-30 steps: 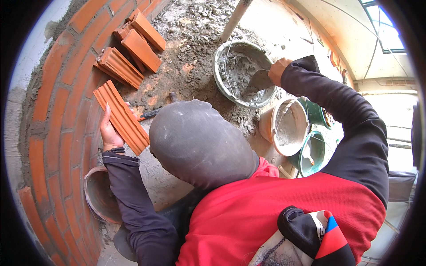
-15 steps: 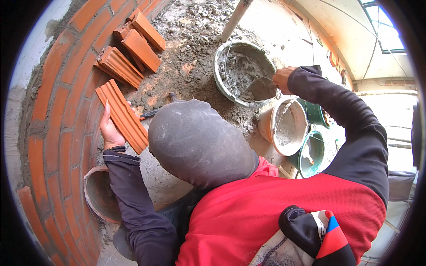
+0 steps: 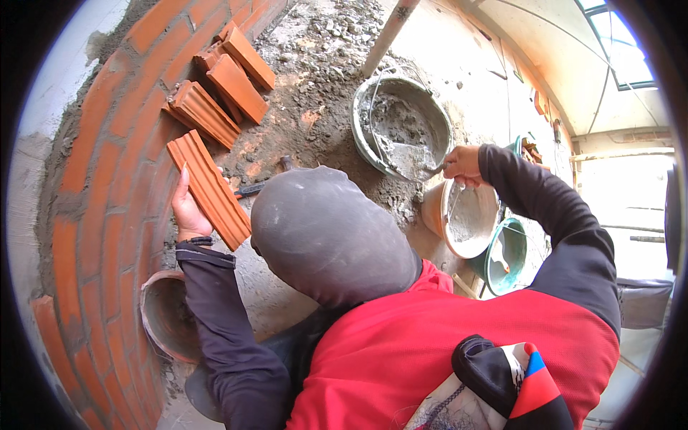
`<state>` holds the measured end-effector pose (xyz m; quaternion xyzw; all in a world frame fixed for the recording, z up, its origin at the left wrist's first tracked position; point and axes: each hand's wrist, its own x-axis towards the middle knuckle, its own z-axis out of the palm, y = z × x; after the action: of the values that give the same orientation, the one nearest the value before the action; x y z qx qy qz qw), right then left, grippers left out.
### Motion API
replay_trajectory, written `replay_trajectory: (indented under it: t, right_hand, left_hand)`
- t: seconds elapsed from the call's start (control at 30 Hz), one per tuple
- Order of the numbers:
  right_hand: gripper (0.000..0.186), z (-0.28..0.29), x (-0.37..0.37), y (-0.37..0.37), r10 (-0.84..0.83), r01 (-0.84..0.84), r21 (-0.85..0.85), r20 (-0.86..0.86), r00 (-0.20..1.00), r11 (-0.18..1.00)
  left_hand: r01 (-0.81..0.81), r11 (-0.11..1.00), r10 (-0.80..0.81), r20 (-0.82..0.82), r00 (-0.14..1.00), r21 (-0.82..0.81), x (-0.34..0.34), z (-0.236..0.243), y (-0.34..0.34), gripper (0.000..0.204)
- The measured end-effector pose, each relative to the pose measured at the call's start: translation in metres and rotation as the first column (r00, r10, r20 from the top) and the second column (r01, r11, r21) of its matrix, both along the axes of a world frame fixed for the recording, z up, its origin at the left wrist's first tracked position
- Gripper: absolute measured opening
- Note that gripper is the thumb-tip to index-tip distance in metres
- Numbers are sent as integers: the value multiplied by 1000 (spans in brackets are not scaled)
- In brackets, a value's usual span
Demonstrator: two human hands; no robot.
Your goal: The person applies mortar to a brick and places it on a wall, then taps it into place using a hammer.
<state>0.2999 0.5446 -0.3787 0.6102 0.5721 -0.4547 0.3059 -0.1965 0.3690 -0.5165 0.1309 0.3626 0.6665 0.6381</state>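
My left hand grips a grooved orange clay brick, held slantwise beside the brick wall. The thumb lies along its wall side; the other fingers are mostly hidden behind it. On the right, my right hand is closed around the handle of a trowel. Grey mortar covers the trowel's blade, which is at the near rim of a bucket of mortar. Several more grooved bricks lie stacked against the wall ahead of my left hand.
A beige bucket and a green bucket stand near my right forearm. Another bucket sits by the wall at left. A pole rises beside rubble. A grey cloth-covered rounded shape blocks the middle.
My right hand has come nearer, drawing the trowel from inside the mortar bucket to its near rim. The left hand still holds the brick. The whole view has shifted slightly.
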Motion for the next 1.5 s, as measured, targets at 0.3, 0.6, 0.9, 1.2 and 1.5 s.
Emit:
replay_trajectory:
  t: [0.3, 0.6, 0.9, 1.2, 1.5]
  right_hand:
    - [15, -25, 34, -59, -452, 551, 189, -392, 801, 813]
    - [19, 57, -32, -96, -398, 648, 184, -658, 640, 739]
    - [25, 90, -170, -86, -2, 216, 156, -806, 592, 964]
    - [34, 91, -246, -91, 794, -161, 814, -469, 386, 559]
    - [41, 109, -256, -115, 881, -136, 911, -326, 344, 390]
  left_hand:
    - [-85, 995, 85, -18, 996, 44, 6, 12, 9, 68]
    - [-372, 912, 348, 155, 925, 171, 28, 23, 46, 76]
    - [-465, 798, 387, 267, 883, 384, 50, 83, 53, 69]
    - [-552, 721, 426, 362, 829, 418, 64, 97, 45, 56]
    - [-581, 681, 367, 478, 798, 447, 65, 105, 46, 52]
